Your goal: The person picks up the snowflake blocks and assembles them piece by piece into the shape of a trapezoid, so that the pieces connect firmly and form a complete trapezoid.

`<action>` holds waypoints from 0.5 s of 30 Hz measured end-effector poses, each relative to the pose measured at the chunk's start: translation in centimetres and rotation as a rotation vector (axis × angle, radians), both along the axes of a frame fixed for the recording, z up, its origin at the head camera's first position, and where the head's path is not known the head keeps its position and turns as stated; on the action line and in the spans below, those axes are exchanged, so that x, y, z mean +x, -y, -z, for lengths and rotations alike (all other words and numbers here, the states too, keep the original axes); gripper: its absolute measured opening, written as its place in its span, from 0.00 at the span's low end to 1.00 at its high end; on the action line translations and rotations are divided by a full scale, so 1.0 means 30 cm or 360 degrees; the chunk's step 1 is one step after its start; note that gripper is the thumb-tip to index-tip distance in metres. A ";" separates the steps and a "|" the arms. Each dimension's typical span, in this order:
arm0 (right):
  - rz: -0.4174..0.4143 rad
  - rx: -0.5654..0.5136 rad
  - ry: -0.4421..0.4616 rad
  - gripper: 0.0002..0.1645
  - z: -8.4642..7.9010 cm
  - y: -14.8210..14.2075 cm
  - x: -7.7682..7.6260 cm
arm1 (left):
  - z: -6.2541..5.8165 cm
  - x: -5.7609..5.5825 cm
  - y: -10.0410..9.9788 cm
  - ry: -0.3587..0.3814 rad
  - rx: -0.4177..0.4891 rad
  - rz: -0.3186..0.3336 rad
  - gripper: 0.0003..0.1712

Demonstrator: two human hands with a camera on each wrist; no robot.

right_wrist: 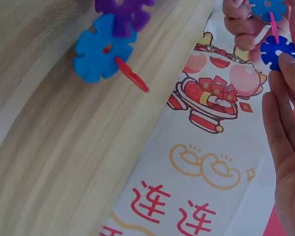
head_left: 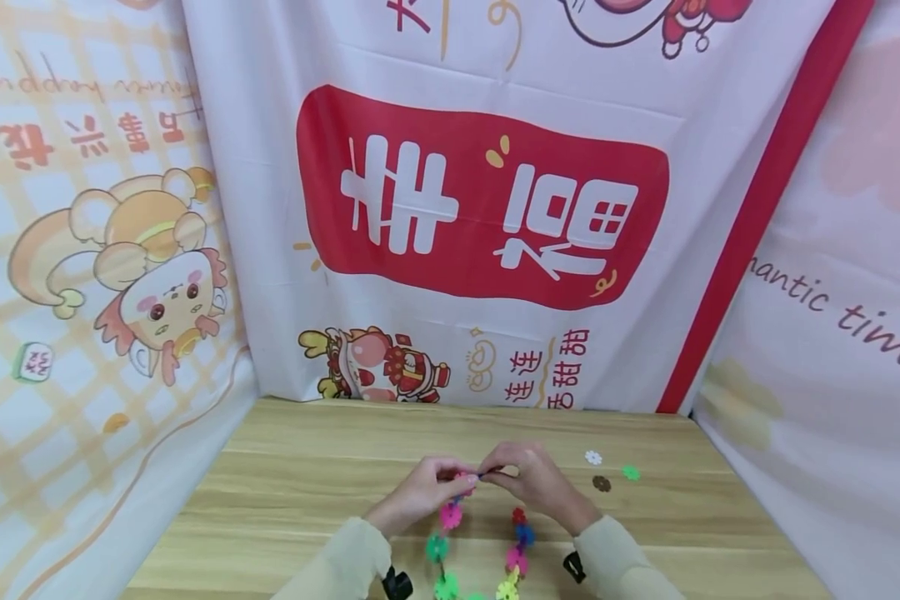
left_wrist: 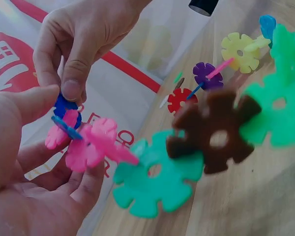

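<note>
My left hand (head_left: 423, 493) holds one end of a chain of flower-shaped plastic snowflake discs. Its thumb and fingers pinch the chain around a pink disc (left_wrist: 83, 155) and a lighter blue disc (right_wrist: 260, 10). Meeting it from the other side, my right hand (head_left: 531, 479) pinches a dark blue disc (right_wrist: 273, 51) between thumb and fingertips, edge to edge with a pink one. From the left hand the chain hangs down through green (head_left: 437, 547) and brown (left_wrist: 214, 132) discs, curving past yellow (head_left: 507, 588) to a red disc (head_left: 519, 516) at its other end.
Loose on the wooden table (head_left: 300, 467), to the right of my hands, lie a white disc (head_left: 593, 457), a brown disc (head_left: 602, 483) and a green disc (head_left: 630, 472). Printed cloths (head_left: 480, 200) hang at the back and both sides.
</note>
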State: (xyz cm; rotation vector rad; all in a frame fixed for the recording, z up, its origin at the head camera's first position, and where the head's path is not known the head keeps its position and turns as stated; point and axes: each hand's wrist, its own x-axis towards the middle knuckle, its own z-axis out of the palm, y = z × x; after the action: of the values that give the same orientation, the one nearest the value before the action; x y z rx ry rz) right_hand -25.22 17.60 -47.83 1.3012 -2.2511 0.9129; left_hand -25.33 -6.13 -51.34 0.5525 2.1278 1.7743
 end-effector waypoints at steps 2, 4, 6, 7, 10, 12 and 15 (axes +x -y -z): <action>0.0059 0.0093 0.0043 0.10 -0.012 -0.014 0.009 | 0.009 -0.002 -0.004 -0.0015 0.0018 -0.0002 0.18; 0.0139 0.0195 0.0117 0.12 -0.024 -0.043 0.014 | 0.017 -0.003 -0.005 -0.0015 0.0036 -0.0012 0.18; 0.0254 0.0297 0.0211 0.12 -0.034 -0.088 0.015 | 0.023 -0.003 -0.004 0.0000 0.0047 -0.0015 0.20; 0.0313 0.0334 0.0248 0.13 -0.036 -0.115 0.014 | 0.025 -0.003 -0.003 0.0010 0.0054 -0.0017 0.21; 0.0465 0.0396 0.0358 0.13 -0.037 -0.207 0.005 | 0.026 -0.002 -0.002 0.0034 0.0062 -0.0020 0.24; 0.0558 0.0420 0.0400 0.13 -0.027 -0.273 -0.006 | 0.024 -0.002 -0.002 0.0043 0.0061 -0.0021 0.25; 0.0675 0.0448 0.0459 0.14 -0.001 -0.370 -0.024 | 0.019 -0.002 -0.003 0.0045 0.0046 -0.0024 0.25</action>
State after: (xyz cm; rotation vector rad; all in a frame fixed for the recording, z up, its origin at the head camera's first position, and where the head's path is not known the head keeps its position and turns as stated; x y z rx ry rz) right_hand -25.92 28.70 -47.79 0.7701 -2.8135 0.6779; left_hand -25.38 -6.03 -51.90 0.5166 2.0960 1.8128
